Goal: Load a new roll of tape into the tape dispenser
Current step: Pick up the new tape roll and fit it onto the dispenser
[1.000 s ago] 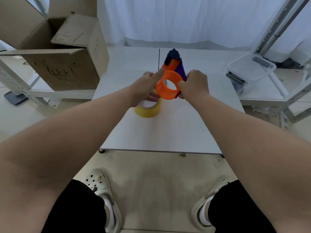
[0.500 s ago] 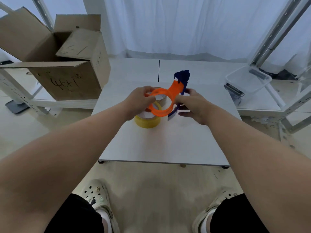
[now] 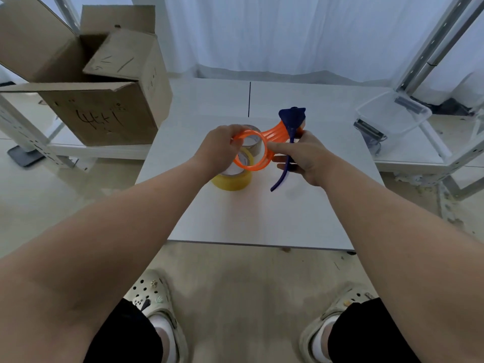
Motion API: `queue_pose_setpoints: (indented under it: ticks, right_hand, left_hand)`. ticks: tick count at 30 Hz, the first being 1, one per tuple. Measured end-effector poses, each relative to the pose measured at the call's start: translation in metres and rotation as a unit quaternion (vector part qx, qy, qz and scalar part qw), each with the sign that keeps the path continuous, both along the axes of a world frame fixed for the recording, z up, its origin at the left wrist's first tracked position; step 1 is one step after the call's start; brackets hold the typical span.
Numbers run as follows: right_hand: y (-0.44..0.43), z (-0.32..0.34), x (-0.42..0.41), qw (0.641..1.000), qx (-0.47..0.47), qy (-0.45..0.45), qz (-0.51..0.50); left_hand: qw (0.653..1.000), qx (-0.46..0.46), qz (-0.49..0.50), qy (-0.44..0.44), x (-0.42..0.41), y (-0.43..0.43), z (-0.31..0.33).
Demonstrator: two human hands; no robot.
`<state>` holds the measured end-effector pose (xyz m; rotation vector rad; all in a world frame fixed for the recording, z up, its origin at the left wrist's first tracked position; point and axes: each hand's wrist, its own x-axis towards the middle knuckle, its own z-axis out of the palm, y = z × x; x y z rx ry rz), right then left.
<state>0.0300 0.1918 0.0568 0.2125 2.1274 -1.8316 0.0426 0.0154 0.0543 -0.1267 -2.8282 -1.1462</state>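
Observation:
I hold an orange and dark blue tape dispenser (image 3: 275, 136) above the white table (image 3: 262, 218). My left hand (image 3: 220, 150) grips the left rim of its orange ring. My right hand (image 3: 303, 155) grips its body beside the blue handle, whose thin blue tail hangs down. Under the ring a yellow tape roll (image 3: 233, 179) lies flat on the table. A brownish tape roll (image 3: 252, 140) sits just behind it, partly hidden by the ring and my left hand.
An open cardboard box (image 3: 104, 100) stands on a low shelf at the left. A clear plastic bin (image 3: 390, 119) sits on a shelf at the right, beside metal frame posts. My feet in clogs stand before the table's near edge.
The dispenser has tilted from upright to lying sideways, ring to the left and blue head to the right. Both hands have dropped lower, closer to the tape rolls.

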Motion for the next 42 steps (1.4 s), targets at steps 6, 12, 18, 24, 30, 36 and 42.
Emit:
queue_pose_setpoints:
  ticks: [6,12,18,24,30,36,42]
  right_hand:
    - [0.005,-0.018,0.005,0.999,-0.036,-0.006,-0.039]
    - [0.01,-0.034,0.007,0.994,-0.064,-0.024,-0.087]
    - [0.013,-0.036,0.009,0.989,-0.077,0.006,-0.127]
    - [0.011,-0.039,0.008,0.982,-0.041,0.046,-0.18]
    - [0.006,-0.04,0.009,0.983,0.005,0.039,-0.181]
    - [0.001,-0.031,0.009,0.983,0.033,0.047,-0.173]
    - [-0.006,0.001,0.005,0.984,0.031,0.068,-0.16]
  left_hand:
    - [0.988,-0.122,-0.052,-0.078,-0.001,-0.007,-0.015]
    - [0.969,-0.151,0.029,-0.194,0.01,-0.022,-0.045]
    - [0.985,-0.094,0.039,-0.141,0.009,-0.026,-0.057]
    - [0.98,-0.115,0.031,-0.157,0.002,-0.018,-0.059]
    - [0.974,-0.155,0.038,-0.161,-0.006,-0.008,-0.051]
    - [0.965,-0.208,0.034,-0.159,-0.01,-0.008,-0.049]
    - [0.989,-0.093,0.066,-0.098,-0.002,-0.026,-0.02]
